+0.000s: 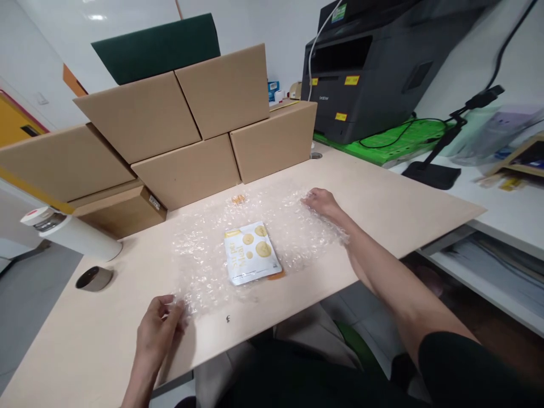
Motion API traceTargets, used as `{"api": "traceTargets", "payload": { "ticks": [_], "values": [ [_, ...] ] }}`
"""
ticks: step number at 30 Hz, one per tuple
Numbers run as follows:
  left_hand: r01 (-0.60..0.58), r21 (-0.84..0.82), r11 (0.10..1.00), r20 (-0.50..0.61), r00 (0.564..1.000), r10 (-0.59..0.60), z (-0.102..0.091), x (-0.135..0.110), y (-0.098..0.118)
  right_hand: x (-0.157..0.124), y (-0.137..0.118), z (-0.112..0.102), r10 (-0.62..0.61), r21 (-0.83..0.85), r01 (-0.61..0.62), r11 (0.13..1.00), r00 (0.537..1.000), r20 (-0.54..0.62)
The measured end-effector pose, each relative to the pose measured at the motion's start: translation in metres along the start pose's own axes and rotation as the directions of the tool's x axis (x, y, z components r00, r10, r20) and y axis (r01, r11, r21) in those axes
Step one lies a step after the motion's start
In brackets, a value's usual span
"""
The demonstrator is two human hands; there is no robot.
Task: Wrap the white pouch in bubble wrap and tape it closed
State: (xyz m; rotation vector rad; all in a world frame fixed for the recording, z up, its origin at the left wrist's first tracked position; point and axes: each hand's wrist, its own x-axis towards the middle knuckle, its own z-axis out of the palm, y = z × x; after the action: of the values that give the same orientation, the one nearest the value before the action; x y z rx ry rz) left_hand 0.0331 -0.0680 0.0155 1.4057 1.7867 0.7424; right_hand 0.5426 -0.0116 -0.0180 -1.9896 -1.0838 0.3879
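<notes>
A sheet of clear bubble wrap (199, 243) lies spread over the wooden table. On top of it rests a flat white pouch (250, 255) with yellow round pictures and yellow lettering. An orange patch shows at the pouch's lower right edge, mostly covered. My left hand (159, 328) pinches the near left corner of the wrap. At the far right part of the sheet, my right hand (321, 202) grips its edge between thumb and fingers. Neither hand touches the pouch.
Cardboard boxes (187, 170) are stacked along the back, with a dark green box (161, 48) on top. A white bottle (80, 235) and a brown cup (94, 279) stand at the left. At the back right is a dark printer (361, 73), with a black stand (433, 170) nearby.
</notes>
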Motion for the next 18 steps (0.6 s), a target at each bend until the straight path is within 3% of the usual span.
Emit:
{"api": "traceTargets", "payload": {
  "ticks": [3, 6, 8, 10, 12, 13, 14, 16, 18],
  "values": [
    [-0.054, 0.275, 0.960, 0.071, 0.997, 0.035, -0.009, -0.006, -0.004, 0.003, 0.003, 0.002, -0.102, -0.188, 0.105, 0.977, 0.994, 0.026],
    [-0.084, 0.477, 0.875, 0.102, 0.994, 0.040, -0.014, -0.010, -0.004, 0.005, 0.002, -0.004, -0.126, -0.393, 0.165, 0.905, 0.984, 0.124],
    [-0.087, 0.568, 0.819, 0.022, 0.996, 0.090, -0.014, -0.015, -0.004, 0.001, -0.003, -0.011, -0.157, -0.475, 0.199, 0.857, 0.979, 0.127],
    [-0.098, 0.597, 0.796, -0.107, 0.974, 0.200, -0.012, -0.022, -0.001, -0.008, -0.015, -0.016, -0.243, -0.462, 0.242, 0.853, 0.968, 0.059],
    [-0.204, 0.536, 0.819, -0.170, 0.924, 0.342, -0.007, -0.027, 0.004, -0.023, -0.033, -0.014, -0.309, -0.316, 0.300, 0.900, 0.951, 0.021],
    [-0.287, 0.469, 0.835, -0.163, 0.902, 0.401, -0.003, -0.029, 0.008, -0.033, -0.042, -0.011, -0.302, -0.186, 0.308, 0.933, 0.951, 0.064],
    [-0.366, 0.375, 0.852, -0.125, 0.891, 0.437, 0.003, -0.029, 0.013, -0.044, -0.052, -0.005, -0.275, -0.032, 0.283, 0.959, 0.949, 0.154],
    [-0.433, 0.148, 0.889, -0.002, 0.899, 0.438, 0.018, -0.024, 0.026, -0.064, -0.070, 0.010, -0.188, 0.206, 0.112, 0.972, 0.898, 0.398],
    [-0.331, -0.058, 0.942, 0.182, 0.924, 0.336, 0.037, -0.013, 0.041, -0.082, -0.083, 0.026, -0.113, 0.269, -0.050, 0.962, 0.823, 0.556]
  ]
}}
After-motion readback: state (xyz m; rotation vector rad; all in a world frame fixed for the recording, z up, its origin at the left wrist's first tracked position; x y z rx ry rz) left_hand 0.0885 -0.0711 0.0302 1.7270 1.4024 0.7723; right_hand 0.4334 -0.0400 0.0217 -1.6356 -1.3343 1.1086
